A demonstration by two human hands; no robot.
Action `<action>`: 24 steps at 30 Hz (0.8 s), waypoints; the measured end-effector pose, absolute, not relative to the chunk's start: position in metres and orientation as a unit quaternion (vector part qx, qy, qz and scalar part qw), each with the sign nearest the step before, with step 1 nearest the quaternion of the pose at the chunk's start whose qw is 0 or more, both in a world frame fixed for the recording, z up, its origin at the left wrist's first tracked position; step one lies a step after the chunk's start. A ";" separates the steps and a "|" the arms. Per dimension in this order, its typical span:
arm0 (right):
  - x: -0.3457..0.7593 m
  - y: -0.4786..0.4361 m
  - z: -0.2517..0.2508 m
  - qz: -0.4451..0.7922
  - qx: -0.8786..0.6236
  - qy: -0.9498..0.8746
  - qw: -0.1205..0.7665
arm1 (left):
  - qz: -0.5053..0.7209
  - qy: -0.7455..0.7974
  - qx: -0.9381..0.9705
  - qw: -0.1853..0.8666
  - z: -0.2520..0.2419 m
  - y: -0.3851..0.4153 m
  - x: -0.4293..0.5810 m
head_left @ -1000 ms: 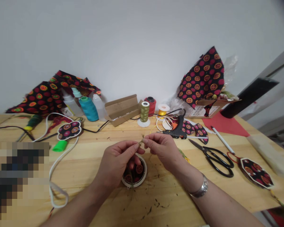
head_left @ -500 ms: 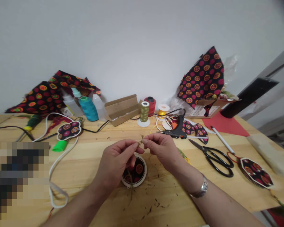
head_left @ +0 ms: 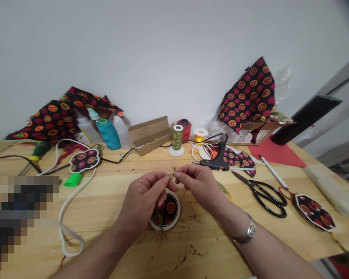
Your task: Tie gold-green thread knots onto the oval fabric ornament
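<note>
My left hand [head_left: 144,197] and my right hand [head_left: 196,182] meet above the wooden table [head_left: 197,232], fingertips pinched together on a small tuft of olive-gold thread [head_left: 172,173]. Strands of it hang down under my left hand. Beneath the hands lies a round white-rimmed piece covered in black, red-dotted fabric [head_left: 166,211], partly hidden by my left fingers. A metal watch sits on my right wrist.
Black scissors [head_left: 264,192], a black glue gun [head_left: 218,159], a white pen [head_left: 273,171] and an octagonal fabric piece [head_left: 315,211] lie to the right. Thread spools [head_left: 177,139], bottles, a cardboard box [head_left: 149,135] and patterned fabric line the back. A white cord [head_left: 71,197] loops at left.
Almost nothing moves; my hands stay pinched on the thread, with my left fingers shifting slightly over the round piece.
</note>
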State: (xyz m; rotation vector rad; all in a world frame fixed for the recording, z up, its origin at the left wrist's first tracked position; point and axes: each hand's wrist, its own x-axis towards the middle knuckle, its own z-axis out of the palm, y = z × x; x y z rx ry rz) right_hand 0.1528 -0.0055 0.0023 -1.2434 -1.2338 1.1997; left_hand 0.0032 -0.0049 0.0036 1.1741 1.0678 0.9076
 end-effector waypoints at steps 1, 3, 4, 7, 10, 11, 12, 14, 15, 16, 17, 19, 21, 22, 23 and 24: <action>0.153 -0.006 0.003 0.495 -0.511 -0.507 0.487 | 0.392 0.458 0.511 0.612 0.003 -0.005 0.003; 0.153 -0.006 0.004 0.495 -0.511 -0.508 0.487 | 0.391 0.454 0.512 0.616 0.002 -0.005 0.003; 0.153 -0.007 0.004 0.494 -0.510 -0.509 0.486 | 0.390 0.452 0.511 0.618 0.002 -0.006 0.003; 0.152 -0.007 0.004 0.491 -0.507 -0.515 0.486 | 0.389 0.447 0.499 0.632 0.001 -0.006 0.003; 0.153 -0.006 0.004 0.487 -0.506 -0.520 0.486 | 0.382 0.437 0.499 0.644 0.000 -0.007 0.002; 0.153 -0.006 0.003 0.485 -0.508 -0.520 0.486 | 0.375 0.435 0.506 0.644 0.000 -0.007 0.001; 0.153 -0.006 0.003 0.482 -0.511 -0.521 0.484 | 0.365 0.437 0.516 0.640 0.000 -0.007 0.001; 0.154 -0.005 0.002 0.482 -0.515 -0.520 0.482 | 0.342 0.446 0.546 0.622 0.001 -0.009 0.000; 0.154 -0.005 0.002 0.486 -0.515 -0.517 0.481 | 0.331 0.450 0.566 0.607 0.001 -0.010 0.000; 0.154 -0.006 0.002 0.491 -0.513 -0.514 0.481 | 0.320 0.453 0.588 0.588 0.002 -0.011 0.001; 0.154 -0.006 0.002 0.499 -0.511 -0.508 0.482 | 0.311 0.454 0.614 0.565 0.003 -0.013 0.002; 0.154 -0.005 0.003 0.519 -0.503 -0.488 0.489 | 0.297 0.449 0.676 0.504 0.003 -0.015 0.003; 0.154 -0.005 0.004 0.545 -0.494 -0.456 0.501 | 0.288 0.430 0.744 0.422 0.000 -0.017 0.004; 0.154 -0.005 0.005 0.560 -0.487 -0.438 0.507 | 0.282 0.418 0.774 0.384 -0.001 -0.018 0.004; 0.154 -0.005 0.006 0.574 -0.481 -0.421 0.513 | 0.274 0.405 0.798 0.353 -0.003 -0.018 0.003; 0.154 -0.005 0.007 0.586 -0.473 -0.407 0.517 | 0.266 0.394 0.816 0.329 -0.005 -0.018 0.003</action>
